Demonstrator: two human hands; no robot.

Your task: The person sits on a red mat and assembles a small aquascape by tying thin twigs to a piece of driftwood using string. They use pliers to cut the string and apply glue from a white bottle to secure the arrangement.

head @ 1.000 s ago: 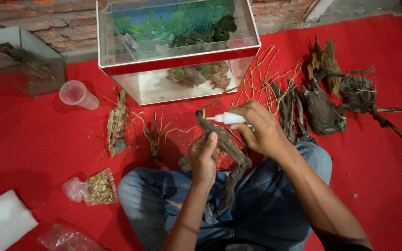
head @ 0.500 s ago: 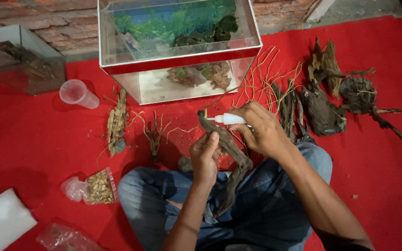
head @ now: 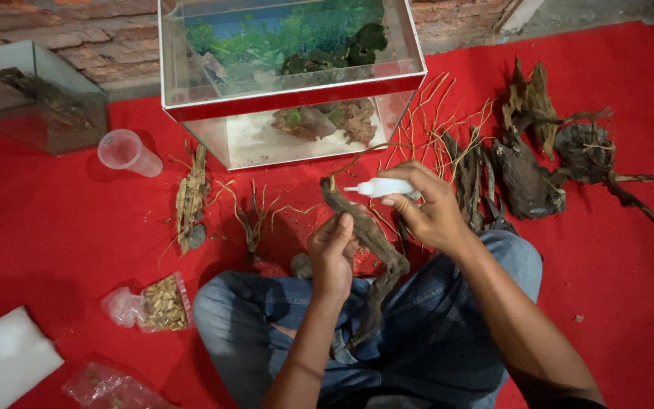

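Note:
I sit cross-legged on a red cloth (head: pixel 54 235). My left hand (head: pixel 332 254) grips a long twisted piece of brown driftwood (head: pixel 376 257) that runs from my lap up toward the tank. My right hand (head: pixel 429 208) holds a small white squeeze bottle (head: pixel 382 187) sideways, its nozzle pointing left at the upper end of the driftwood. A thin root curls up from that end. A glass aquarium (head: pixel 289 76) with a red rim and green plant backdrop stands just beyond my hands.
More driftwood pieces (head: pixel 527 163) and thin twigs (head: pixel 433 121) lie to the right. A bark strip (head: pixel 191 198), a clear plastic cup (head: pixel 126 151), a smaller glass tank (head: pixel 32 95), a bag of wood chips (head: pixel 153 303) and a white cloth (head: pixel 1 360) lie left.

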